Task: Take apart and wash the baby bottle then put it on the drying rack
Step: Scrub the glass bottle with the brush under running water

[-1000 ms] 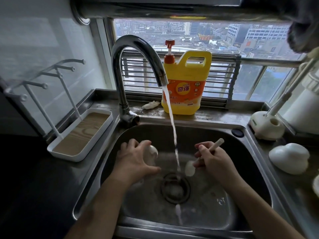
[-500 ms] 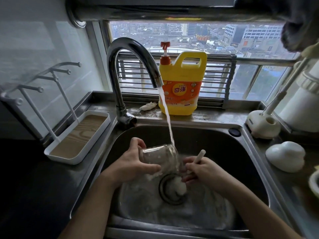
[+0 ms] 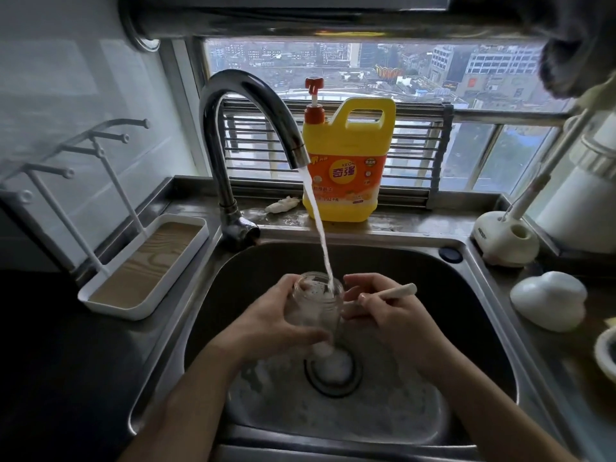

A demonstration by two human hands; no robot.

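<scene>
Water running, and the left hand (image 3: pixel 276 325) had the clear bottle (image 3: pixel 316 303) wrapped in curled fingers and thumb. Its mouth was tipped up right under the stream (image 3: pixel 320 235) falling from the faucet (image 3: pixel 253 105) beyond the hands. The right hand (image 3: pixel 390 318) sat just beside the bottle on its other side, pinching a slim cream brush handle (image 3: pixel 398 291) that pointed away to the right. Whether those fingers also touched the bottle wall, I couldn't tell. So the hands were close together with the bottle between them, low over the sink (image 3: pixel 416 261).

No teat or collar was on that bottle, so the taking apart looked done, at least for this piece. Below the hands, suds lay on the sink floor and a white blob sat over the drain (image 3: pixel 333 390), brush head or foam, hard to say. Washing read as well under way, likely at the rinse. Left to do: any other parts, wherever they were, and the trip to the drying rack (image 3: pixel 150 261), well off to the left hand's side, which carried no bottle piece that showed.
</scene>
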